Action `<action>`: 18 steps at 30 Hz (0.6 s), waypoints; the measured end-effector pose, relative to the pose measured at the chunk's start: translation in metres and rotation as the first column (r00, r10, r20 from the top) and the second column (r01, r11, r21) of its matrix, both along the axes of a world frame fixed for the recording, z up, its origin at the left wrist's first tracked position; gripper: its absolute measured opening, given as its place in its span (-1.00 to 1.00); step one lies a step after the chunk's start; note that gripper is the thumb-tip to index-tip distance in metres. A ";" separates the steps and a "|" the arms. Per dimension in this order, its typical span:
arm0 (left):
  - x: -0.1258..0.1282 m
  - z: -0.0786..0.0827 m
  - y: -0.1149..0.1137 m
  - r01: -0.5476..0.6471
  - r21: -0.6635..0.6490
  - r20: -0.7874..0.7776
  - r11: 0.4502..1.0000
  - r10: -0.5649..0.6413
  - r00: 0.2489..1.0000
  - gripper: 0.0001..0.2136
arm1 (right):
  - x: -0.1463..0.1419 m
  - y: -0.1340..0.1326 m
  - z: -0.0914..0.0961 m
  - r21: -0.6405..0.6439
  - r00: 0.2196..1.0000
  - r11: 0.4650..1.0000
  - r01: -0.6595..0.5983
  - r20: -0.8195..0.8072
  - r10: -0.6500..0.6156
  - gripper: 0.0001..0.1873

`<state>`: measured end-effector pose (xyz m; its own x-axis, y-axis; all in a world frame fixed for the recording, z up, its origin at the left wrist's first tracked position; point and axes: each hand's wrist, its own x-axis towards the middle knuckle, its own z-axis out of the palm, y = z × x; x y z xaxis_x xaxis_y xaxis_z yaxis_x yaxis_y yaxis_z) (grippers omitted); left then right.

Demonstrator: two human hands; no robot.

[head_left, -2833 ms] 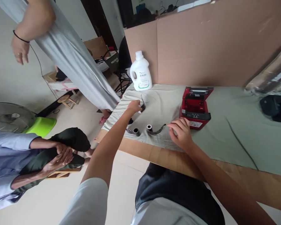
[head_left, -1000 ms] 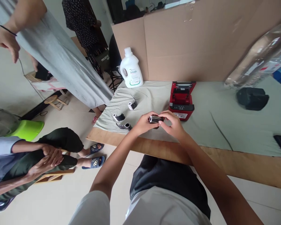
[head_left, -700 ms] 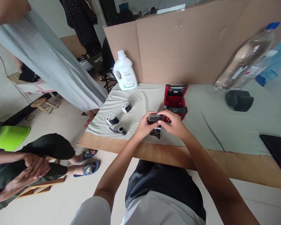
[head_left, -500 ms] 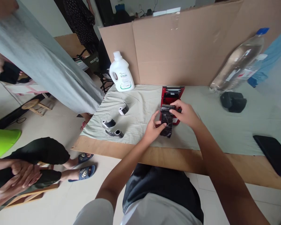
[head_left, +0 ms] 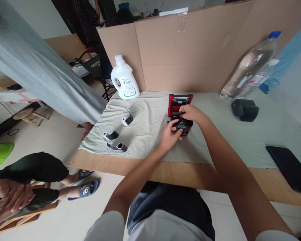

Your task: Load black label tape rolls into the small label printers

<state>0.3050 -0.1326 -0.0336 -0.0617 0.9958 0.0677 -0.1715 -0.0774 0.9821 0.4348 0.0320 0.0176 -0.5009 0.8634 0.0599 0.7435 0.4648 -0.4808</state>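
Just above frame centre, the left hand (head_left: 170, 136) pinches a dark ribbon roll (head_left: 181, 126) at the front of the small red plastic printer (head_left: 178, 107). The right hand (head_left: 190, 113) curls closed over the roll from above, both forearms angling up from the lower frame. Left of them, three small dark rolls (head_left: 116, 132) lie on the pale green cloth (head_left: 228, 140).

Both hands at the red printer (head_left: 180, 100), lid open. Right hand (head_left: 190, 113) over the open bay, fingers curled on a dark roll (head_left: 178, 114) sitting in it. Left hand (head_left: 171, 135) just in front, fingertips on the dark strip (head_left: 182, 127) hanging over the printer's front edge. Left of the grip on the green cloth (head_left: 223, 137): three small rolls (head_left: 126, 119) (head_left: 110, 135) (head_left: 118, 147), well apart from the hands. White jug (head_left: 124, 79) further back-left. Right of the grip: black block (head_left: 244, 109), clear bottle (head_left: 248, 70) leaning on cardboard.
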 end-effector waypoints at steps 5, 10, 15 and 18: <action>0.000 -0.006 0.003 -0.040 0.003 -0.022 0.999 0.040 0.999 -0.43 | -0.005 -0.002 0.007 -0.016 1.000 1.000 -0.016 -0.002 0.016 -0.90; 0.002 -0.006 0.002 -0.058 0.036 0.024 0.998 0.057 0.998 -0.41 | 0.015 -0.017 0.007 -0.041 0.930 0.978 0.205 -0.304 -0.208 -0.76; 0.004 -0.002 -0.001 -0.059 0.070 0.015 0.996 0.058 0.998 -0.47 | 0.013 -0.005 -0.003 -0.084 0.591 0.904 0.420 -0.730 -0.343 -0.56; 0.005 -0.002 -0.003 -0.059 0.067 0.001 0.996 0.059 0.998 -0.48 | 0.006 -0.002 -0.011 -0.137 0.552 0.940 0.311 -0.779 -0.296 -0.51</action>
